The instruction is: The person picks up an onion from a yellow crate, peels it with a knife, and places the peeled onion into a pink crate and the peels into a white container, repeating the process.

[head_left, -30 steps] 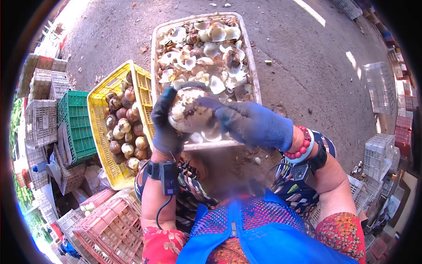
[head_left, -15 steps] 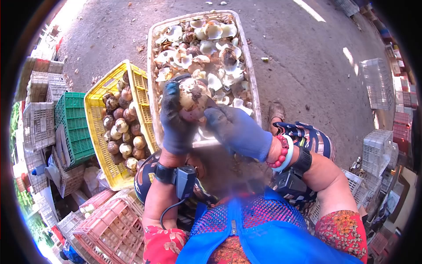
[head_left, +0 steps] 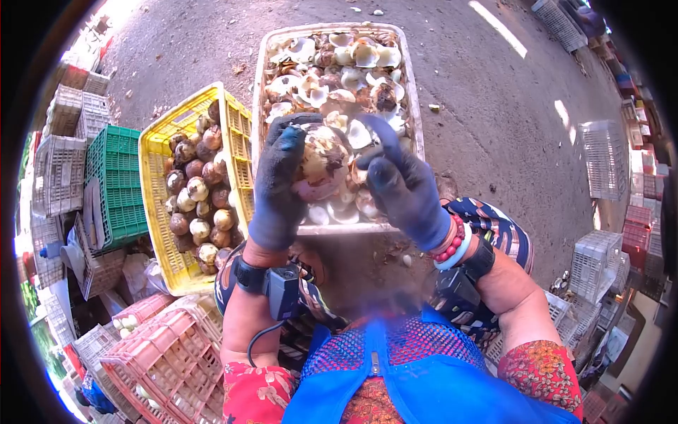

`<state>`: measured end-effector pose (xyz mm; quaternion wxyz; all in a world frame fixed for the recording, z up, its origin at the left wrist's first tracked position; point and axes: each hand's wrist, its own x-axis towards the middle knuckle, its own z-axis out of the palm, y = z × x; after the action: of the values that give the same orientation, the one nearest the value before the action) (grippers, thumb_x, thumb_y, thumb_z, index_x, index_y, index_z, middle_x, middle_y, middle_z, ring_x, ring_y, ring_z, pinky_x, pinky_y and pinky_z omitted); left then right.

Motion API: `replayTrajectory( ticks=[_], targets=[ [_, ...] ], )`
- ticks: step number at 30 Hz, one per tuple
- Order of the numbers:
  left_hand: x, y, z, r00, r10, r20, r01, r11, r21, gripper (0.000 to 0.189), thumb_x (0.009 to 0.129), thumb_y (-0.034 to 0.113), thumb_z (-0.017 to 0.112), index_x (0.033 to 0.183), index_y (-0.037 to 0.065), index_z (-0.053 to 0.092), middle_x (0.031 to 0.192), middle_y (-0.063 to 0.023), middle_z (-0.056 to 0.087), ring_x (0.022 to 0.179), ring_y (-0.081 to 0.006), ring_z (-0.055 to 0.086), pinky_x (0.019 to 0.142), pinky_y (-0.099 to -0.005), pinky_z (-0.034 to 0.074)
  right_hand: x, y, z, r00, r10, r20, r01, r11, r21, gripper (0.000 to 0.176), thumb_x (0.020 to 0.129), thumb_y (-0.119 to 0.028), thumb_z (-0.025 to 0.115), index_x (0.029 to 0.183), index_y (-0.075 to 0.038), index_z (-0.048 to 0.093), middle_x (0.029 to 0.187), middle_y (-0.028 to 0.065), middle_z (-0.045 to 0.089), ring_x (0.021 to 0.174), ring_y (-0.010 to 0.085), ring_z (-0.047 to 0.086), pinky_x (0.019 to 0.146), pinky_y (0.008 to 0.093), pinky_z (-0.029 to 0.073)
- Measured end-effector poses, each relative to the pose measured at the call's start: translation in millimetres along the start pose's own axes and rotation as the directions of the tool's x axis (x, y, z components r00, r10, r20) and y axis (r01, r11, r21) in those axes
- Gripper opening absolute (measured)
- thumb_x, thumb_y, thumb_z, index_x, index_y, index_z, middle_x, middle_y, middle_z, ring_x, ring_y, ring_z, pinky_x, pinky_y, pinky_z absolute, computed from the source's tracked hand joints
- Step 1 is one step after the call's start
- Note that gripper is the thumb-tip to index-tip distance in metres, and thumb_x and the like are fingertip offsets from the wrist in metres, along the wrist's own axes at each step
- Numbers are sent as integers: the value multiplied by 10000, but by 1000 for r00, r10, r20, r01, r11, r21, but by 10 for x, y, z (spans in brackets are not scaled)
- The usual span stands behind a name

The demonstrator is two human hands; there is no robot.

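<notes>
My left hand point(head_left: 281, 185), in a dark blue-grey glove, is wrapped around a round, onion-like bulb point(head_left: 323, 164), cream with brown patches and a pinkish lower side. To its right, my right hand point(head_left: 402, 187), gloved alike, is held apart from the bulb with its fingers bent and spread, slightly blurred. I see nothing in it. Both hands are above the near part of a whitish crate point(head_left: 417, 134) full of cup-shaped, shell-like pieces point(head_left: 366, 55), pale inside and brown outside. Left of it, a tilted yellow crate point(head_left: 157, 212) holds several similar bulbs point(head_left: 198, 188).
A green crate point(head_left: 116, 184) and stacked whitish crates point(head_left: 60, 173) stand at the left. Pink crates point(head_left: 166, 364) are at the lower left. More pale crates point(head_left: 604, 159) line the right side. Small scraps lie on the grey ground point(head_left: 494, 127).
My right hand has come off the bulb and moved right, its fingers spreading. My left hand still grips the bulb. The whole view has shifted slightly.
</notes>
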<state>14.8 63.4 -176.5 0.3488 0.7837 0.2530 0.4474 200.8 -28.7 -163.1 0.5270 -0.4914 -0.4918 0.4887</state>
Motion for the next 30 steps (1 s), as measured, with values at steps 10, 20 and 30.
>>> replayTrajectory(
  ticks=[10, 20, 30],
  targets=[
    [43, 89, 132, 980, -189, -60, 187, 981, -45, 227, 1006, 150, 492, 1124, -10, 600, 1112, -134, 599, 1021, -247, 586, 925, -347, 458, 169, -219, 118, 972, 224, 68, -233, 958, 165, 763, 886, -103, 729, 1535, -113, 327, 872, -13, 586, 690, 58, 519, 593, 225, 432],
    [-46, 423, 252, 628, -768, 126, 518, 292, -804, 298, 1013, 272, 540, 1186, 32, 583, 1028, -81, 641, 845, -194, 645, 756, -320, 542, -95, -33, 349, 926, -338, 165, 376, 851, -367, 559, 753, -135, 790, 1279, -101, 603, 755, 72, 588, 622, 190, 598, 580, 339, 494],
    [-35, 42, 167, 907, -406, 111, 420, 878, -230, 411, 956, 189, 612, 1308, 5, 509, 1217, -115, 609, 1109, -213, 603, 944, -356, 514, 110, -215, -51, 989, -25, 144, -15, 963, 270, 809, 852, 55, 703, 1536, -34, 279, 1297, 62, 578, 981, 108, 592, 821, 287, 526]
  ],
)
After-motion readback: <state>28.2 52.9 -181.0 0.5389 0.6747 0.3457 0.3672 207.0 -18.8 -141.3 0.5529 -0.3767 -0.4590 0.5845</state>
